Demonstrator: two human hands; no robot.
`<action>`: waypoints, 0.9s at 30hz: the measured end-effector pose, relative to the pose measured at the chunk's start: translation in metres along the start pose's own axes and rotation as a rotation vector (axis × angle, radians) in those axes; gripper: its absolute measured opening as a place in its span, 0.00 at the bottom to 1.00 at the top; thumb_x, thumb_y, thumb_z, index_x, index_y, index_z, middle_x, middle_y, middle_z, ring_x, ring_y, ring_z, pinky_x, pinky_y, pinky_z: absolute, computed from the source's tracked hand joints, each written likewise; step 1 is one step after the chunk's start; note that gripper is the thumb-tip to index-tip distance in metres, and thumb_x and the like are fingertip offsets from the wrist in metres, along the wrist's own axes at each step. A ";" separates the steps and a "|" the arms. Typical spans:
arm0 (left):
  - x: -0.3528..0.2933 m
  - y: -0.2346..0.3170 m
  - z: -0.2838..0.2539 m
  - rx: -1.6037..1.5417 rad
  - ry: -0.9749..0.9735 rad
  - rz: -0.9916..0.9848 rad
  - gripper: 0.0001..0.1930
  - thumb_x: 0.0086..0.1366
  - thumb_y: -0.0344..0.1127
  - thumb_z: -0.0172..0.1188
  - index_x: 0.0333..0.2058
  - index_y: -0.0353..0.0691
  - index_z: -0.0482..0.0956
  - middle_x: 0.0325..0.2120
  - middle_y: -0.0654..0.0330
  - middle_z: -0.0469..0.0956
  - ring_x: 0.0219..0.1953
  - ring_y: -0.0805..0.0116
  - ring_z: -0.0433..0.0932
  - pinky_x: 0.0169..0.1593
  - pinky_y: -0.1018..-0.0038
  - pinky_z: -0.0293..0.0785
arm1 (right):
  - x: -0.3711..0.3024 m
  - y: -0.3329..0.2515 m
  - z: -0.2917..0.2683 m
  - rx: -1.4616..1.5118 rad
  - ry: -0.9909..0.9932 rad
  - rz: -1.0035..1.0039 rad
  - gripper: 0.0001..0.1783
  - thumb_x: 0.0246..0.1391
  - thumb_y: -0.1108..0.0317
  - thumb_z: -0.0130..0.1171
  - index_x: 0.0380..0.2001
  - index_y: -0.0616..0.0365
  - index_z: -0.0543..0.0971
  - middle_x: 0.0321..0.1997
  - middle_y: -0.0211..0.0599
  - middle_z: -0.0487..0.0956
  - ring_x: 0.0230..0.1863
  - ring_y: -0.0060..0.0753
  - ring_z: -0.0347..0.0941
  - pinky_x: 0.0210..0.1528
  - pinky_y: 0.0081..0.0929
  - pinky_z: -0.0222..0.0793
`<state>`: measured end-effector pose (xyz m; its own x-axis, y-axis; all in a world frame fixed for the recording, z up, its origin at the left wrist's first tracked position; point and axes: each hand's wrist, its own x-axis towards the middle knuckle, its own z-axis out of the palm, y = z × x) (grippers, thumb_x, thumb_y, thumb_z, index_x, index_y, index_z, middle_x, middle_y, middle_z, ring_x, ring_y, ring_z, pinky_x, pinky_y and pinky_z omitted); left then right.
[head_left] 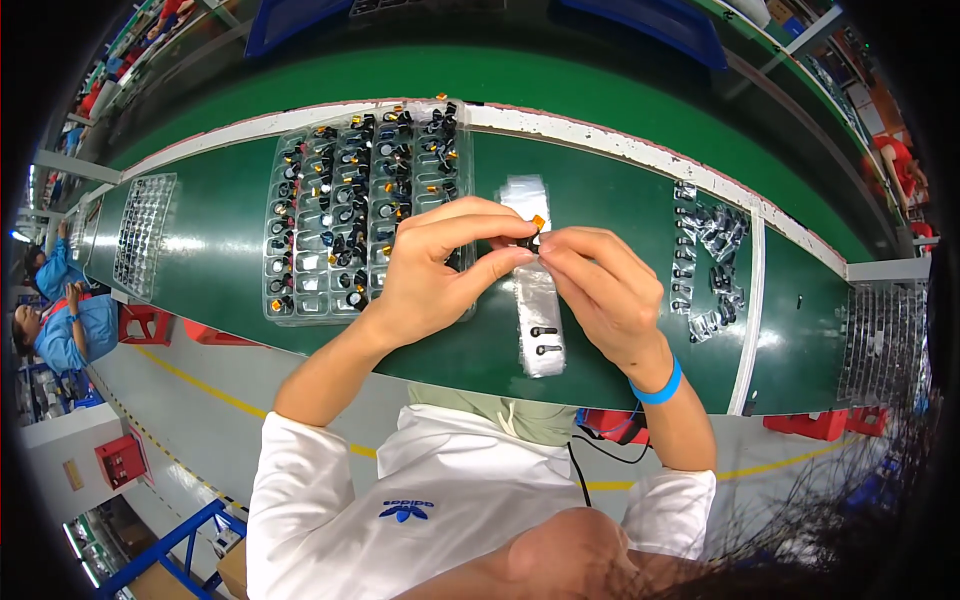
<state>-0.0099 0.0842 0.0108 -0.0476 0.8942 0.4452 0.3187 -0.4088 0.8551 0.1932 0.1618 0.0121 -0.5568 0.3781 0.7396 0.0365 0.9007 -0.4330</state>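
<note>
My left hand (425,262) and my right hand (610,285) meet above the green table, fingertips pinched together. Between them is a small black part with an orange tab (538,222); the fingers cover most of it. Directly beneath lies a strip of clear plastic film (540,310), with two small black pieces (545,340) on its near end. A clear compartment tray (315,303) sits beside my left hand, holding many small black parts with orange and silvery bits. To the right of my right hand lie several small black pieces in clear film (722,235).
The green workbench (610,205) has a white strip (750,310) across its right side. Another clear tray (145,235) rests at the far left, and stacked trays (885,340) stand at the far right. A person in blue (80,320) sits at left. A blue band (658,383) circles my right wrist.
</note>
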 end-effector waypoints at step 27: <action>0.000 -0.004 0.006 0.105 -0.014 0.052 0.13 0.59 0.19 0.71 0.44 0.29 0.86 0.41 0.51 0.84 0.42 0.64 0.83 0.45 0.73 0.80 | -0.010 -0.003 0.003 0.219 -0.001 0.366 0.07 0.56 0.79 0.68 0.39 0.69 0.84 0.34 0.43 0.83 0.32 0.35 0.81 0.34 0.26 0.76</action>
<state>-0.0058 0.0871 0.0063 -0.0154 0.8751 0.4836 0.4179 -0.4338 0.7982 0.1961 0.1549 0.0044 -0.5405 0.6639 0.5168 0.0546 0.6407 -0.7659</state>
